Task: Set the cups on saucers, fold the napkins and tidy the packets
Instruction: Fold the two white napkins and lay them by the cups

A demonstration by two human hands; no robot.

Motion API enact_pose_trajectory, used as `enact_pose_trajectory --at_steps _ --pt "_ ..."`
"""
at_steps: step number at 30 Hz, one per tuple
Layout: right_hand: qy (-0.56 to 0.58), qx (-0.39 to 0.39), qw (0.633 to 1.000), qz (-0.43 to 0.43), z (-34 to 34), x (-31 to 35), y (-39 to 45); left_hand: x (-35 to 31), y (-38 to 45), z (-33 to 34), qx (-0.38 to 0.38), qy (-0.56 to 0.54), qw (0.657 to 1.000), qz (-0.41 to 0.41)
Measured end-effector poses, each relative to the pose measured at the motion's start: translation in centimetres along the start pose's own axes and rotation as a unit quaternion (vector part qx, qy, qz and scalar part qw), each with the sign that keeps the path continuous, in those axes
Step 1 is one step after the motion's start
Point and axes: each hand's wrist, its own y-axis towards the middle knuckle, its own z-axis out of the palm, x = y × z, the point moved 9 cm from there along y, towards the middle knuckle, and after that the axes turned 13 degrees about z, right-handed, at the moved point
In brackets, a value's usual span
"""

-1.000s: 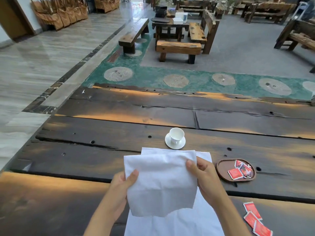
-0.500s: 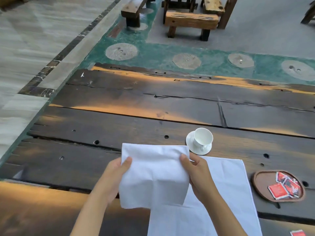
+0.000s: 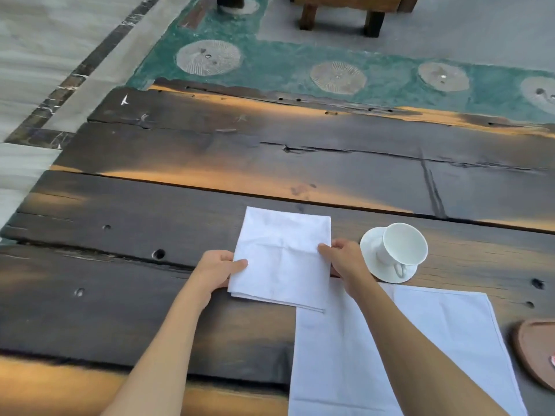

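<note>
Dark plank table (image 3: 186, 151) is carrying a folded napkin (image 3: 282, 256); a flat napkin (image 3: 375, 349); saucer (image 3: 371, 256) with cup (image 3: 402, 244); brown tray (image 3: 534, 349) at right edge.

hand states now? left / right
Left hand: pinching the left edge of the folded napkin.
Right hand: pinching the same napkin's right edge.

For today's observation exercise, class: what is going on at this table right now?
A person holds a folded white napkin by its two sides, the left hand and the right hand each pinching an edge, low over the dark wooden table. A second napkin lies unfolded nearer the person. A white cup sits on its saucer, to the right. A brown tray shows at the right edge.
</note>
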Motion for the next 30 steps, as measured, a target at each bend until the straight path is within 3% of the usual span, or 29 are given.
enact_pose_trajectory --at_steps 5,11,15,24,30 --pt "0.018 -0.036 0.998 -0.045 0.6 1.8 0.4 -0.9 0.3 0.0 -0.051 -0.019 0.998 0.019" --pt "-0.065 -0.109 0.992 -0.009 -0.2 0.5 -0.3 0.4 -1.0 1.1 -0.067 0.012 0.998 -0.019" --pt "-0.097 -0.079 0.991 0.035 0.3 -1.3 -0.9 1.4 -1.6 0.9 -0.09 0.007 0.996 -0.028" --pt "-0.16 -0.055 0.984 -0.056 4.2 -0.1 -2.2 1.2 -2.6 -3.4 -0.24 0.056 0.969 0.01" --pt "-0.237 -0.108 0.963 -0.07 5.3 0.0 -2.6 2.2 -5.0 -6.2 -0.286 0.073 0.955 -0.007"
